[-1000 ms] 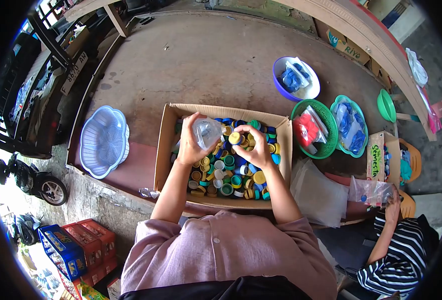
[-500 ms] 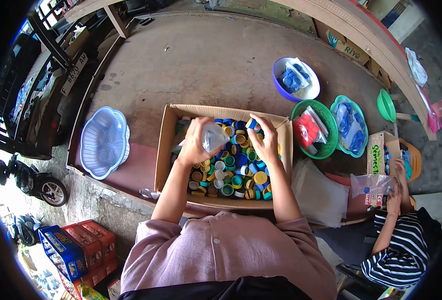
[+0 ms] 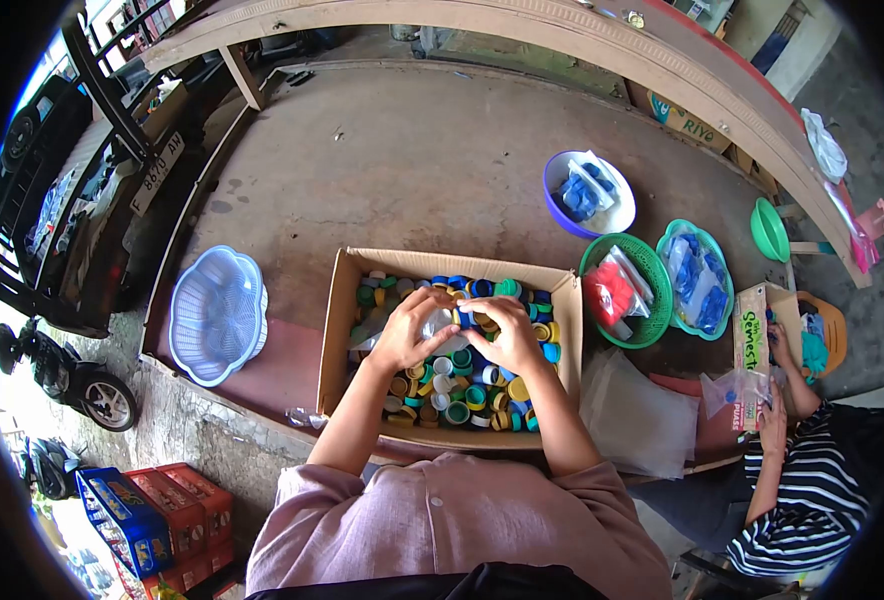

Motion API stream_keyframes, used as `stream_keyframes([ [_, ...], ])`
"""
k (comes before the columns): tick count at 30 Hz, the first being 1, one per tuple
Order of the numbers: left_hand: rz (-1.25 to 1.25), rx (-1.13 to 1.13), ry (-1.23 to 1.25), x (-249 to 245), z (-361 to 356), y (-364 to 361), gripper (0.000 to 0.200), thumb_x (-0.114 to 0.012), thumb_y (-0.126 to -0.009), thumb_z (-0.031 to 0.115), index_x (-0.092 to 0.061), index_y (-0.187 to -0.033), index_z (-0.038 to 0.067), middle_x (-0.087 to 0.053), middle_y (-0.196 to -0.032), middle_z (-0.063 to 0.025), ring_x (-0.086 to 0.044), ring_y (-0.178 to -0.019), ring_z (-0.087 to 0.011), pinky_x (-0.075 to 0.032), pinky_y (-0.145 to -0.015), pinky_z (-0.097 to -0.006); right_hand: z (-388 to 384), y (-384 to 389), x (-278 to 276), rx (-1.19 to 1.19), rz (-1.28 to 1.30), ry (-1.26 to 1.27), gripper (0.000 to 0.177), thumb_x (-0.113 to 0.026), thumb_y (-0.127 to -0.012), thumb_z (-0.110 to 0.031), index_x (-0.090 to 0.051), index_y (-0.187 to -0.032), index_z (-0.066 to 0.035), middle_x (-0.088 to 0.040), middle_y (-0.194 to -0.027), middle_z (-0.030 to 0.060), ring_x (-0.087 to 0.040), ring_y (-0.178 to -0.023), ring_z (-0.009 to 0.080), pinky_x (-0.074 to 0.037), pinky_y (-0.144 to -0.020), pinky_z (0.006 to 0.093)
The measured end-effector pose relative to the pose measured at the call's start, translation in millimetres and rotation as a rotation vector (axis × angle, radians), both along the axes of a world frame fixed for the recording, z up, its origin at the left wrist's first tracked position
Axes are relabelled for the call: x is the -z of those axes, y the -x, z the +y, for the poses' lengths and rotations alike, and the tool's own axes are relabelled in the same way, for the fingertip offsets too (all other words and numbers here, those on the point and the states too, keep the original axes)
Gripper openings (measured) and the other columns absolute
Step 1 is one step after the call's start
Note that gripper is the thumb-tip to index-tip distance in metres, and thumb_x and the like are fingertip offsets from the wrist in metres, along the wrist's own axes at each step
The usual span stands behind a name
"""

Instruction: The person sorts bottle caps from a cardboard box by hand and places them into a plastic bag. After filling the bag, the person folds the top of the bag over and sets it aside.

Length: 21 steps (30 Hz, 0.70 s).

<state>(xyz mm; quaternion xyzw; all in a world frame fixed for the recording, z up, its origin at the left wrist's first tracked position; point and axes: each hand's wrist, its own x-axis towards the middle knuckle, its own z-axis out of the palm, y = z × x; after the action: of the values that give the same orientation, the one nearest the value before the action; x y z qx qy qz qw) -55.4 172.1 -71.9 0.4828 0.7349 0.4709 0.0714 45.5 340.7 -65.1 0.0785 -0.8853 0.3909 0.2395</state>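
Observation:
Over a cardboard box (image 3: pixel 327 345) full of bottle caps (image 3: pixel 457 412), my two hands have come together. My left hand (image 3: pixel 402 335) is closed around a clear plastic bag (image 3: pixel 438 322), partly hidden by the fingers. Between the fingers of my right hand (image 3: pixel 510 340) is a blue bottle cap (image 3: pixel 467 319), close against the bag beside my left fingertips. The caps below are blue, green, yellow, white and brown, lying loose in several layers.
To the left stands a light-blue plastic basket (image 3: pixel 218 315). At right are a purple bowl (image 3: pixel 552 212), a green basket (image 3: pixel 662 335) and a turquoise basket (image 3: pixel 727 290) with bagged caps. Clear plastic sheets (image 3: pixel 637 415) lie nearer. A person in a striped sleeve (image 3: pixel 797 510) handles a plastic bag.
My right hand has moved left and down with the blue cap, meeting the bag in my left hand. The head view has tilted slightly, so the table sits lower.

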Motion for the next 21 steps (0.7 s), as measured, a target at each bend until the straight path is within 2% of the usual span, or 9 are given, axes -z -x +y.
stream_keyframes([
  [1,0.006,-0.003,-0.003,1,0,-1,0.031,-0.065,-0.077,0.021,-0.058,-0.099,-0.001,-0.056,-0.106,-0.0155,-0.054,-0.102,-0.0319,-0.042,-0.089,-0.0385,0,1,0,0.007,0.009,0.009,0.034,-0.071,-0.066,-0.008,-0.061,-0.099,-0.010,-0.066,-0.100,0.0065,-0.062,-0.090,0.0244,-0.044,-0.082,0.0366],
  [9,-0.006,-0.058,-0.011,10,-1,1,0.028,-0.065,-0.075,0.018,-0.060,-0.097,0.001,-0.056,-0.106,-0.0139,-0.054,-0.103,-0.0313,-0.043,-0.089,-0.0376,-1,1,-5,0.048,-0.002,0.064,0.033,-0.071,-0.067,-0.010,-0.060,-0.098,-0.009,-0.066,-0.096,0.0074,-0.062,-0.088,0.0255,-0.044,-0.080,0.0367],
  [12,0.067,-0.143,-0.005,9,0,2,0.027,-0.064,-0.076,0.018,-0.059,-0.097,0.001,-0.057,-0.106,-0.0140,-0.054,-0.101,-0.0315,-0.043,-0.088,-0.0384,3,2,-7,0.355,0.091,-0.206,0.032,-0.069,-0.067,-0.012,-0.059,-0.097,-0.009,-0.063,-0.087,0.0075,-0.060,-0.076,0.0287,-0.043,-0.071,0.0385],
  [15,0.056,-0.155,-0.009,4,-2,0,0.035,-0.067,-0.074,0.021,-0.057,-0.102,0.002,-0.056,-0.106,-0.0143,-0.054,-0.100,-0.0322,-0.043,-0.088,-0.0382,5,0,-5,0.383,0.117,-0.205,0.033,-0.069,-0.067,-0.012,-0.059,-0.098,-0.007,-0.062,-0.086,0.0087,-0.059,-0.072,0.0280,-0.043,-0.069,0.0387],
  [17,0.051,-0.190,-0.012,-2,-2,-3,0.056,-0.073,-0.068,0.019,-0.049,-0.114,0.001,-0.052,-0.109,-0.0160,-0.053,-0.101,-0.0319,-0.043,-0.088,-0.0390,2,0,-3,0.411,0.061,0.078,0.033,-0.070,-0.067,-0.011,-0.058,-0.097,-0.005,-0.062,-0.086,0.0102,-0.059,-0.072,0.0252,-0.044,-0.069,0.0366],
  [18,0.052,-0.190,-0.009,-4,-2,-2,0.056,-0.073,-0.068,0.019,-0.049,-0.114,0.001,-0.052,-0.109,-0.0160,-0.053,-0.101,-0.0319,-0.043,-0.088,-0.0390,2,1,-1,0.397,0.031,0.212,0.035,-0.069,-0.072,-0.010,-0.056,-0.104,-0.003,-0.062,-0.088,0.0105,-0.060,-0.075,0.0208,-0.045,-0.073,0.0324],
  [20,0.152,-0.183,-0.103,-5,-2,-1,0.081,-0.080,-0.060,0.022,-0.037,-0.125,0.001,-0.049,-0.112,-0.0166,-0.052,-0.103,-0.0307,-0.043,-0.088,-0.0391,-1,3,3,0.335,0.013,0.495,0.037,-0.066,-0.078,-0.010,-0.051,-0.112,-0.002,-0.063,-0.092,0.0100,-0.061,-0.080,0.0171,-0.045,-0.078,0.0292],
  [21,0.202,-0.159,-0.073,-6,-3,0,0.096,-0.084,-0.054,0.020,-0.029,-0.130,0.001,-0.048,-0.113,-0.0168,-0.050,-0.104,-0.0300,-0.044,-0.088,-0.0388,2,1,4,0.198,-0.056,0.622,0.038,-0.061,-0.084,-0.011,-0.047,-0.118,-0.002,-0.063,-0.096,0.0086,-0.060,-0.087,0.0141,-0.043,-0.083,0.0276],
])
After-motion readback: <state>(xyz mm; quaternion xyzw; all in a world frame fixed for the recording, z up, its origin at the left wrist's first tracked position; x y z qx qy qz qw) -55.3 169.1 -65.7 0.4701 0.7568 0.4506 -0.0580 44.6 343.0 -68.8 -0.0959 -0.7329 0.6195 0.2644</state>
